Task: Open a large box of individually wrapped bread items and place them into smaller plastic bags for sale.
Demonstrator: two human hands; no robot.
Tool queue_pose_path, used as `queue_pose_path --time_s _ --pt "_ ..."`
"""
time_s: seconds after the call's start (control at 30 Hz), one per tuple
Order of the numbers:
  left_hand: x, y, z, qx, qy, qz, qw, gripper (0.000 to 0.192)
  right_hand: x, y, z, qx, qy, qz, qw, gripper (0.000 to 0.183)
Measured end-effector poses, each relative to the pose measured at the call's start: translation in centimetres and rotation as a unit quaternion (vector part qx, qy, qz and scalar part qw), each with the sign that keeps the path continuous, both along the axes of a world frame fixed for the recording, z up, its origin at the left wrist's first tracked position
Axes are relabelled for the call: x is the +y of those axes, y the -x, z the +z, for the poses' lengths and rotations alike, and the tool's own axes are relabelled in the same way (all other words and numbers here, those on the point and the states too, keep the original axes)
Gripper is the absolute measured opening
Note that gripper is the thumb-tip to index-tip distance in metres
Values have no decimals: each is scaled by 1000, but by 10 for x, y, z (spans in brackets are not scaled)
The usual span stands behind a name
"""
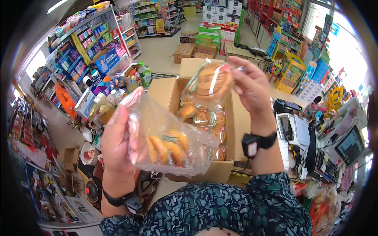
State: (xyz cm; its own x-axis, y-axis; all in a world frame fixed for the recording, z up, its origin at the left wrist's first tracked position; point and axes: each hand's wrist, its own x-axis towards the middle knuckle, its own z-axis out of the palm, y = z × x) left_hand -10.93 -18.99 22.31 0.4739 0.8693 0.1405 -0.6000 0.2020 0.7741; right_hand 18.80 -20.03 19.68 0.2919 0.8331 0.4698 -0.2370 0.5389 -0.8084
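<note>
My left hand (121,138) grips the side of a clear plastic bag (189,159), with its thumb and fingers inside or behind the film. Several wrapped round pastries (168,146) lie on edge inside it. Between the fingertips of my right hand (248,82) hangs one packaged round pastry (212,79), held by the corner of its clear wrapper above the bag. Beneath both hands stands a cardboard box (164,96) with its flaps spread. Rows of wrapped pastries (218,119) fill the visible part of the box; the bag hides some of them.
A counter at the right carries a keyboard (327,166), a monitor (350,144) and a barcode scanner (294,159). To the left are a green-capped bottle (144,73) and a jug (104,112). Stacked cartons (220,17) and store shelves (144,17) stand farther back.
</note>
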Motion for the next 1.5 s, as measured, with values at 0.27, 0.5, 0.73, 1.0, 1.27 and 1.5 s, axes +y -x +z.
queue_pose_path --time_s 0.27,0.5,0.73,1.0,1.27,1.5 --pt "-10 -7 0 134 -70 0 989 43 -45 81 -13 -113 193 176 959 16" --pt "-16 10 -14 364 -152 -97 914 44 -20 91 -79 -405 58 -215 887 19" --pt "-2 27 -27 275 -137 5 951 41 -26 76 -109 -720 118 -125 673 45" --pt "34 31 -39 153 -57 22 986 32 -85 27 -21 -818 -22 -122 562 42" --pt "50 -2 -76 184 -143 -29 972 30 -83 20 -21 -698 -73 -245 669 20" --pt "34 -38 -101 244 -180 -231 925 41 -54 31 -80 -511 261 -42 818 30"
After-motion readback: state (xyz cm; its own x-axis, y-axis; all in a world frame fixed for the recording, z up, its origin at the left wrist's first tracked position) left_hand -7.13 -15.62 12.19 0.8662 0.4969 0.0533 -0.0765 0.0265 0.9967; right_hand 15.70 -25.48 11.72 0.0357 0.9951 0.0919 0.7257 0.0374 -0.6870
